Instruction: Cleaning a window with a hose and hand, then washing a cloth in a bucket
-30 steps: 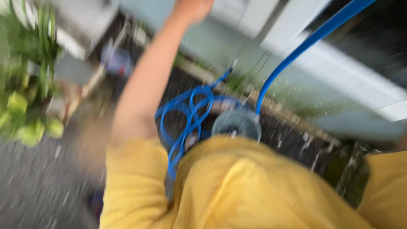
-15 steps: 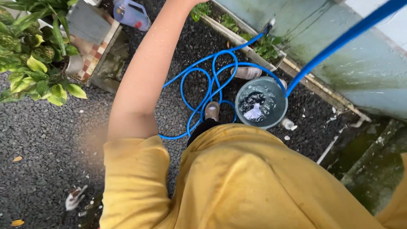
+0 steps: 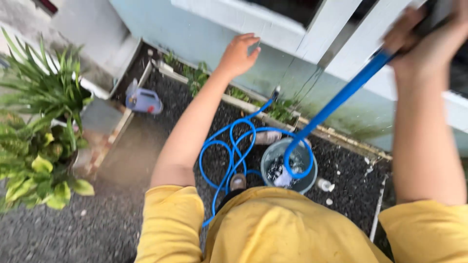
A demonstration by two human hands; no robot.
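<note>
My right hand (image 3: 424, 34) is raised at the top right and grips the upper end of a blue hose (image 3: 341, 97). The hose slants down into loose coils (image 3: 234, 146) on the dark gravel and over a grey bucket (image 3: 265, 163) with water and a white cloth in it. My left hand (image 3: 239, 53) is lifted out in front near the pale blue wall, fingers loosely curled, holding nothing. My yellow shirt fills the bottom of the view.
Leafy green potted plants (image 3: 39, 141) stand at the left. A purple plastic jug (image 3: 143, 101) lies by a tiled step. A white window frame (image 3: 321, 29) runs above the wall. A narrow planter strip (image 3: 273, 109) with small weeds edges the gravel.
The view has tilted up from the ground toward the wall. Both hands now show: the right gripping the hose high up, the left lifted in front of the wall.
</note>
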